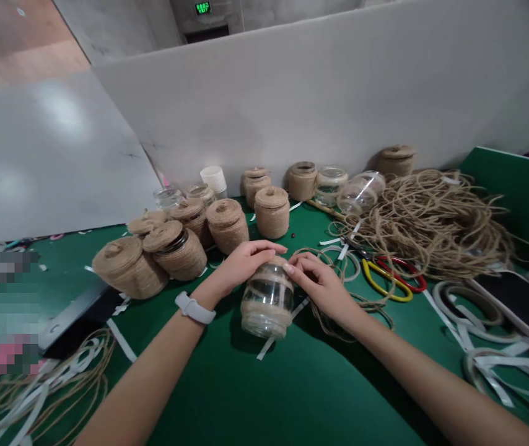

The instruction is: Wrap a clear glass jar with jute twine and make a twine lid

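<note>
A clear glass jar (269, 296) is in front of me with its threaded mouth down toward me and its base up. Pale bands circle it, and some brown twine lies at its base end. My left hand (248, 259) curves over the base end and holds the jar. At the jar's upper right, my right hand (318, 282) has thumb and fingers closed together on the jute twine (327, 319), whose loose loops trail under and behind that hand. The fingers partly hide the twine at the base.
Twine-wrapped jars (227, 226) stand at the left and back, with bare jars (331, 186) and paper cups (213, 178). Right lie a large twine heap (436, 223), yellow-handled scissors (388, 282), red-handled scissors (401, 272) and tape rolls (469, 303). A partition (292, 105) closes the back.
</note>
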{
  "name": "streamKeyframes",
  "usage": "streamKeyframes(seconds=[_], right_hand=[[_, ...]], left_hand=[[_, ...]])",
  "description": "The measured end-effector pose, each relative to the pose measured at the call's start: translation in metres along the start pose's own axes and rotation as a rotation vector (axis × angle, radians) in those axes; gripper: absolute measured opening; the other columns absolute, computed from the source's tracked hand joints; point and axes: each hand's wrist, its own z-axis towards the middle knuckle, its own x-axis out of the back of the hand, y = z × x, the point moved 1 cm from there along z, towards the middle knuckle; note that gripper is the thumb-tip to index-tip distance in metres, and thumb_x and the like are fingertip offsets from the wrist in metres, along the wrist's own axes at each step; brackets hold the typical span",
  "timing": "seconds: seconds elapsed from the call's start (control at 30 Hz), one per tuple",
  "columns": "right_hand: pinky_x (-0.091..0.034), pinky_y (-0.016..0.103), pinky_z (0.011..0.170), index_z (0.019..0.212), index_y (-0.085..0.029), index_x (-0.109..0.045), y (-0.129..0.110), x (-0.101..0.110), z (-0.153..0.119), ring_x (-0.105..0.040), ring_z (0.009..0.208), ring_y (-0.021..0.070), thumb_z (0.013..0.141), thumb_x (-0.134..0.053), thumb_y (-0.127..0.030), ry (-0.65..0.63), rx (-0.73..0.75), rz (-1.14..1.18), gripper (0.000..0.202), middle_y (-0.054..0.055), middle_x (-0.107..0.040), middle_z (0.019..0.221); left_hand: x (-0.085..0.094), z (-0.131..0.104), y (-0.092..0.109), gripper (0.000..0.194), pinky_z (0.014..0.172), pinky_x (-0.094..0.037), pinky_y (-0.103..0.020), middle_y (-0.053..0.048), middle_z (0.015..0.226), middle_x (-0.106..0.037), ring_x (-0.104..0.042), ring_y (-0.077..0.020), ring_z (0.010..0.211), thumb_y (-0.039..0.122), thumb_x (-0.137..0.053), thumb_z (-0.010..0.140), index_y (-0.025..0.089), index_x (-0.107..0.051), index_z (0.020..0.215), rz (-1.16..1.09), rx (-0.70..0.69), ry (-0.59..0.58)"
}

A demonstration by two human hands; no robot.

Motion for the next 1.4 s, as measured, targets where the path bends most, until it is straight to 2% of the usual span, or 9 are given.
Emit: streamKeyframes(seconds=[0.13, 0.27, 0.53, 0.63, 0.8, 0.9, 1.0, 1.13, 1.4], right_hand=[[-0.044, 0.033, 0.082, 0.062, -0.021, -0.046, 0.001, 0.002, 0.001, -0.057, 0.085, 0.0175, 0.090, -0.054, -0.051, -0.039, -0.043, 0.049, 0.042, 0.004, -0.058, 0.086], [-0.044, 0.033, 0.076, 0.061, -0.021, -0.045, 0.000, 0.004, 0.001, -0.055, 0.079, 0.0170, 0.091, -0.051, -0.054, -0.028, -0.032, -0.014, 0.044, 0.002, -0.055, 0.079], [-0.044, 0.034, 0.082, 0.063, -0.020, -0.049, 0.001, 0.008, 0.002, -0.058, 0.089, 0.0182, 0.096, -0.043, -0.049, -0.068, 0.040, -0.158, 0.045, 0.006, -0.060, 0.092], [-0.044, 0.035, 0.083, 0.063, -0.020, -0.049, 0.002, 0.008, 0.002, -0.058, 0.089, 0.0184, 0.098, -0.041, -0.047, -0.095, 0.061, -0.223, 0.044, 0.006, -0.059, 0.091], [-0.046, 0.035, 0.083, 0.066, -0.020, -0.052, -0.001, 0.006, 0.000, -0.058, 0.090, 0.0186, 0.099, -0.041, -0.043, -0.120, 0.082, -0.307, 0.041, 0.007, -0.060, 0.094], [-0.047, 0.035, 0.085, 0.067, -0.020, -0.056, -0.004, 0.005, -0.002, -0.059, 0.091, 0.0191, 0.098, -0.042, -0.042, -0.135, 0.105, -0.325, 0.041, 0.008, -0.060, 0.096], [-0.047, 0.038, 0.087, 0.067, -0.020, -0.058, -0.005, 0.004, -0.003, -0.058, 0.094, 0.0204, 0.099, -0.040, -0.043, -0.156, 0.131, -0.314, 0.044, 0.009, -0.060, 0.098], [-0.046, 0.038, 0.092, 0.069, -0.020, -0.059, -0.005, 0.003, -0.004, -0.058, 0.098, 0.0200, 0.099, -0.039, -0.046, -0.185, 0.139, -0.253, 0.044, 0.008, -0.058, 0.102], [-0.045, 0.039, 0.094, 0.068, -0.020, -0.056, -0.008, 0.002, -0.004, -0.055, 0.101, 0.0204, 0.099, -0.037, -0.048, -0.208, 0.131, -0.227, 0.046, 0.007, -0.053, 0.101]], left_hand=[[-0.013, 0.000, 0.004, 0.029, 0.089, -0.045, -0.034, -0.010, 0.114, -0.071, -0.062, -0.0234, 0.103, 0.031, -0.056, 0.087, 0.014, -0.072, 0.106, 0.045, -0.034, 0.099], [-0.014, 0.000, -0.003, 0.040, 0.079, -0.046, -0.032, -0.012, 0.105, -0.072, -0.063, -0.0227, 0.090, 0.045, -0.059, 0.086, 0.012, -0.073, 0.103, -0.054, 0.057, -0.021], [0.010, 0.000, -0.013, 0.040, 0.086, -0.047, -0.033, -0.012, 0.116, -0.068, -0.063, -0.0234, 0.100, 0.048, -0.062, 0.086, 0.015, -0.070, 0.107, -0.199, 0.048, -0.164], [0.025, -0.003, -0.012, 0.036, 0.092, -0.046, -0.036, -0.012, 0.122, -0.065, -0.061, -0.0247, 0.107, 0.044, -0.055, 0.091, 0.016, -0.068, 0.111, -0.139, 0.020, -0.210], [0.026, -0.008, 0.000, 0.025, 0.102, -0.041, -0.038, -0.010, 0.122, -0.065, -0.056, -0.0242, 0.119, 0.023, -0.052, 0.089, 0.017, -0.065, 0.110, -0.025, -0.087, -0.079], [0.011, -0.007, 0.003, 0.024, 0.093, -0.047, -0.035, -0.008, 0.109, -0.069, -0.063, -0.0212, 0.106, 0.014, -0.046, 0.084, 0.016, -0.065, 0.099, -0.039, -0.102, 0.028], [0.001, -0.004, 0.001, 0.023, 0.077, -0.050, -0.032, -0.006, 0.092, -0.072, -0.065, -0.0189, 0.083, 0.024, -0.045, 0.088, 0.016, -0.064, 0.098, -0.040, -0.053, 0.097], [0.003, -0.001, -0.010, 0.034, 0.069, -0.047, -0.028, -0.007, 0.094, -0.072, -0.063, -0.0176, 0.078, 0.044, -0.062, 0.082, 0.015, -0.068, 0.099, -0.136, 0.028, 0.006], [0.007, 0.001, -0.021, 0.037, 0.058, -0.040, -0.025, -0.004, 0.072, -0.067, -0.057, -0.0126, 0.061, 0.047, -0.074, 0.072, 0.010, -0.072, 0.081, -0.323, 0.108, -0.002]])
